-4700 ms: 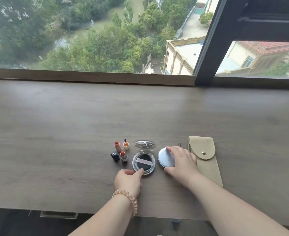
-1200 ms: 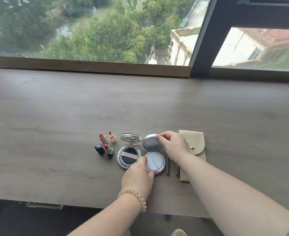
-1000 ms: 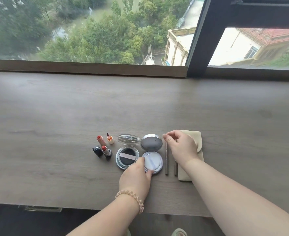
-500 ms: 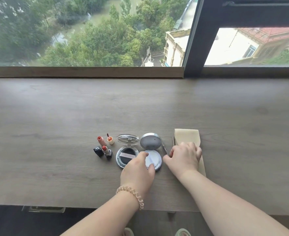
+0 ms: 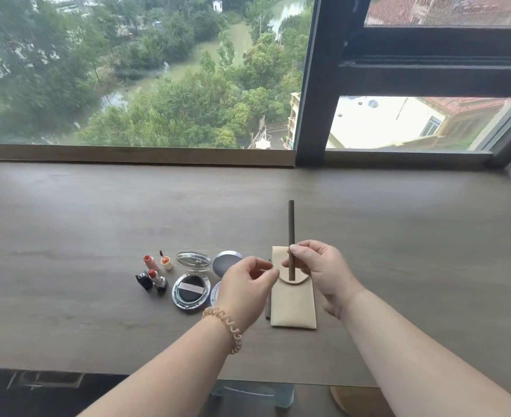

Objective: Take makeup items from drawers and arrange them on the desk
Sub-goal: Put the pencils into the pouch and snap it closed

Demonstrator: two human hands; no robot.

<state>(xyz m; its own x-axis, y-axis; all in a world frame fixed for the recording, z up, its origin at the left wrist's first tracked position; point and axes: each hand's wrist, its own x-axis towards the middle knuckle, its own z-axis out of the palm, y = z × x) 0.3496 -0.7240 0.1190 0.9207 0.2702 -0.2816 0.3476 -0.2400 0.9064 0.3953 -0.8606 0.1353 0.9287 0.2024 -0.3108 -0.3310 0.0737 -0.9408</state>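
A: Above the beige pouch on the tabletop: the right hand, its grip pinching a brown pencil upright by its lower part.
B: And left of the pouch?
A: The left hand, fingers curled; whether its grip holds anything cannot be told. Farther left, an open compact and lipsticks.
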